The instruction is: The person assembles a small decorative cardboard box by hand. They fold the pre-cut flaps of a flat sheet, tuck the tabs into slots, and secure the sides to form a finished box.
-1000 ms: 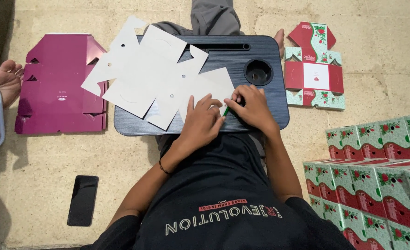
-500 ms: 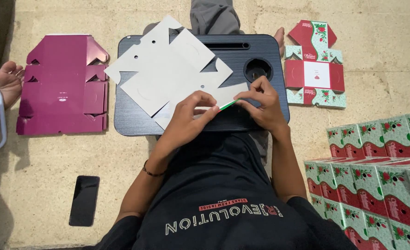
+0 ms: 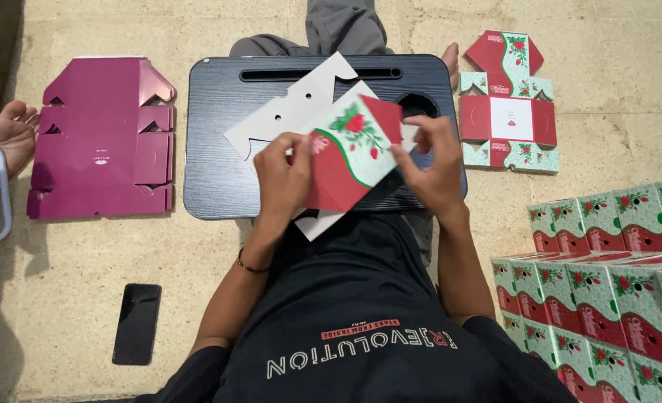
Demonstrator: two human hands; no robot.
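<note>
Folding is the step in hand: both hands raise a flat carton blank [image 3: 349,153] over the lap desk [image 3: 219,149], printed red-and-green side up. The left hand [image 3: 282,175] pinches its left edge, fingers curled shut on the card; the right hand [image 3: 435,168] grips the right edge likewise. By the look of it, the next move calls for creasing a panel along its score. Beyond, another printed blank [image 3: 508,104] lies flat on the floor, a purple one [image 3: 103,142] off to the left.
</note>
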